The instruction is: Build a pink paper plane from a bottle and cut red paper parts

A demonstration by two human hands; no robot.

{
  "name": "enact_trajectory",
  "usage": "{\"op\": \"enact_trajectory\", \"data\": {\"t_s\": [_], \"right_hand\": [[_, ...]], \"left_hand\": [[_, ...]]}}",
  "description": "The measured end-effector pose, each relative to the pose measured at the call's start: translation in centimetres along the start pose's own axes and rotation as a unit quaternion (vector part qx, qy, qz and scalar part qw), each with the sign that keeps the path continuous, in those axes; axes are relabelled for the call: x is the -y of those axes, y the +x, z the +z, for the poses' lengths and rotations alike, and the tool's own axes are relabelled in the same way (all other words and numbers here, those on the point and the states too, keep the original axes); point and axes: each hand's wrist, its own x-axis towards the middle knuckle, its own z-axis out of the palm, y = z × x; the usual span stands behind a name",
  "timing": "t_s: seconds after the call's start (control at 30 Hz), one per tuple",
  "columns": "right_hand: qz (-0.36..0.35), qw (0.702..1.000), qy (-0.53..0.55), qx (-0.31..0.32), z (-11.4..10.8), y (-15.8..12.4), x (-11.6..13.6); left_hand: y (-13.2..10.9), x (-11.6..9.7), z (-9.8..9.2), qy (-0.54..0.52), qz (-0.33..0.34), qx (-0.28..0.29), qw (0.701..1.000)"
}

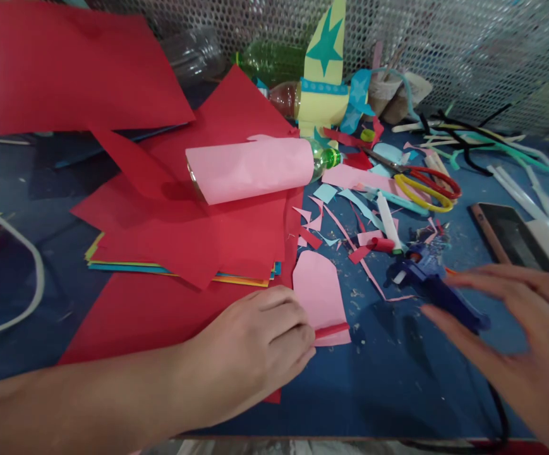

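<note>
A pink paper piece (319,284) with a rounded top lies near the table's front edge, and a narrow red paper strip (331,330) crosses its lower end. My left hand (259,344) has curled fingers pressed together at the strip's left end; its fingertips are partly hidden. Beside the handle of a blue glue gun (438,287), my right hand (511,328) is open, thumb and fingers apart around it with a gap. Behind the left hand, a plastic bottle wrapped in pink paper (255,169) lies on its side, green cap to the right.
Red paper sheets (198,234) are stacked at left above other colours. Scissors (421,183), paper scraps (314,215) and a phone (511,234) lie to the right. A yellow paper-covered bottle (324,104) stands before the metal mesh (464,57). A white cable (37,259) curves at left.
</note>
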Motion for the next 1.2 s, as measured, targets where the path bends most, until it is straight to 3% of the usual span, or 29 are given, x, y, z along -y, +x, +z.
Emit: {"op": "enact_trajectory", "data": {"t_s": [0.13,0.33,0.77,1.03,1.2], "right_hand": [[-0.162,0.965,0.198,0.056,-0.6,1.0,3.7],[-0.214,0.946,0.23,0.082,1.2,2.5,5.2],[-0.202,0.948,0.232,0.081,1.2,2.2,5.6],[-0.158,0.947,0.273,0.055,1.5,1.7,6.0],[-0.118,0.94,0.316,0.046,1.7,1.8,6.4]], "left_hand": [[0.0,0.0,0.0,0.0,0.003,0.0,1.0],[0.0,-0.1,0.2,-0.003,-0.008,-0.012,1.0],[-0.4,0.0,0.7,-0.028,-0.01,-0.032,0.999],[-0.5,0.3,0.8,-0.111,-0.033,-0.02,0.993],[0.1,0.4,0.6,-0.185,-0.097,-0.028,0.978]]}}
